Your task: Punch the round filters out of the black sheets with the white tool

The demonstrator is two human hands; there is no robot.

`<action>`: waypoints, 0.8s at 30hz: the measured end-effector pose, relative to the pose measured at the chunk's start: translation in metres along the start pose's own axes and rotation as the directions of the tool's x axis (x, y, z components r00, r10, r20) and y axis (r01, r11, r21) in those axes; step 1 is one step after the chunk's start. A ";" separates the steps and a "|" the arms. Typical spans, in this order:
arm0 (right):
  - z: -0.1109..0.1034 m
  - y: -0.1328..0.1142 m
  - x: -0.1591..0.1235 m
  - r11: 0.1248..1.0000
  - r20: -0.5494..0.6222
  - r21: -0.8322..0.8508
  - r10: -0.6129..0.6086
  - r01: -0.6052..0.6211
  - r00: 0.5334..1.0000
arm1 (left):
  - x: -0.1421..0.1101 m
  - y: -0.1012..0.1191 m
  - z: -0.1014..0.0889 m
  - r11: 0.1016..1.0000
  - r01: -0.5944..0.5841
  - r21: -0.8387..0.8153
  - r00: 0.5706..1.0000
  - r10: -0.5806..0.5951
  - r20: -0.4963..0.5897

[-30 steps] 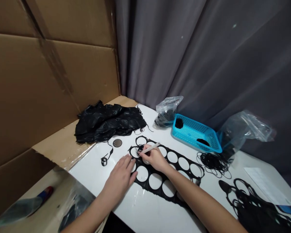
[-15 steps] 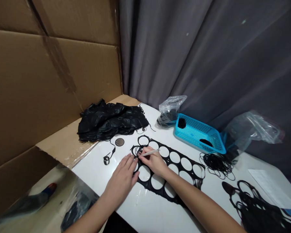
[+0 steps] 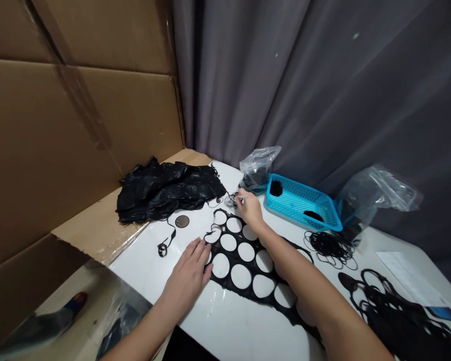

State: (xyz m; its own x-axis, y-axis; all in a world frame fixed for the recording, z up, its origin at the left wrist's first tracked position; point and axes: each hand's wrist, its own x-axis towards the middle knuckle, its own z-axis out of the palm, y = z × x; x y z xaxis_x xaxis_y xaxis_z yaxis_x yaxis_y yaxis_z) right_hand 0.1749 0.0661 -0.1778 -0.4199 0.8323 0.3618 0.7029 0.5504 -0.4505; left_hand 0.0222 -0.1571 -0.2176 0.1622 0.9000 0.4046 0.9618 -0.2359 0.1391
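**Right hand pinched at thin black rubber loops [image 3: 232, 200], left hand spread flat**

On my feed, my right hand [image 3: 250, 209] pinches at those loops, though I can't tell what it holds. My spread left hand [image 3: 187, 275] sits at the edge of the black perforated rubber sheet [image 3: 233, 258] on the white table [image 3: 210, 321]. Lifting that hand could let the sheet slide; a tug could snag the loops.

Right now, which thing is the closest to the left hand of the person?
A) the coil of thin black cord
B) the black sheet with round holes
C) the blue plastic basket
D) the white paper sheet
B: the left hand lies with its thumb and fingertips at the edge of the black sheet with round holes.
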 end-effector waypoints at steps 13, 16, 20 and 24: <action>-0.021 -0.019 -0.100 0.889 0.275 0.452 -0.057 -0.076 0.960 | 0.007 0.018 -0.008 0.996 -0.066 -0.066 0.997 0.068 0.027; -0.020 -0.020 -0.109 0.893 0.270 0.442 -0.041 -0.087 0.962 | 0.006 0.025 -0.003 0.993 -0.095 -0.067 0.993 0.099 0.071; -0.017 -0.017 -0.114 0.892 0.281 0.438 -0.020 -0.110 0.959 | 0.005 0.025 0.007 0.988 -0.119 -0.097 0.987 0.128 0.094; -0.016 -0.016 -0.117 0.879 0.301 0.458 -0.017 -0.129 0.953 | 0.005 0.023 0.010 0.985 -0.100 -0.141 0.991 0.112 0.080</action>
State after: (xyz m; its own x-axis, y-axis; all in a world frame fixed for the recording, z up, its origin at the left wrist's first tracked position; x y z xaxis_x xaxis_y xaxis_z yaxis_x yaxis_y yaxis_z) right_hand 0.2215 -0.0411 -0.1995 -0.5850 0.8039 0.1069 0.4091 0.4063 -0.8171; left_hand 0.0474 -0.1540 -0.2213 0.2859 0.8942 0.3445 0.8998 -0.3742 0.2244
